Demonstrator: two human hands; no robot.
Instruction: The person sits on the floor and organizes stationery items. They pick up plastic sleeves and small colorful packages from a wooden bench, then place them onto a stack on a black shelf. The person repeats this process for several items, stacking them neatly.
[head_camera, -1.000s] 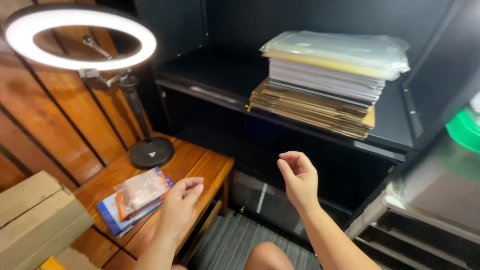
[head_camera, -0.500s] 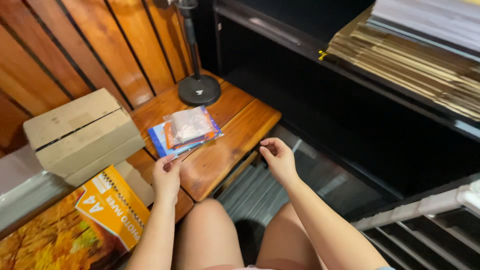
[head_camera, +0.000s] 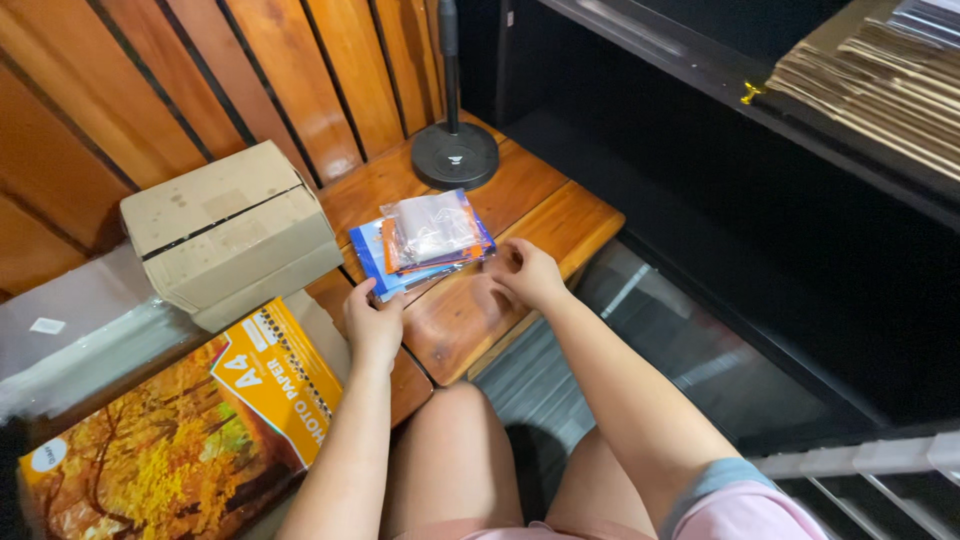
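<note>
A small stack of flat packets (head_camera: 425, 243), clear plastic on top with orange and blue ones beneath, lies on a low wooden table (head_camera: 520, 210). My left hand (head_camera: 373, 322) rests at the stack's near left corner, fingers touching its blue edge. At the stack's right edge is my right hand (head_camera: 522, 272), fingers curled and touching the clear plastic. Neither hand has lifted anything.
A taped cardboard box (head_camera: 230, 232) sits left of the stack. An orange photo paper pack (head_camera: 180, 420) lies at the near left. A round black lamp base (head_camera: 455, 155) stands behind the stack. Dark shelving with stacked cardboard sheets (head_camera: 870, 85) is on the right. My knees are below the table.
The view tilted down from the ring light and shelf to the table. Both hands came down and forward, from mid-air to the edges of the packet stack.
</note>
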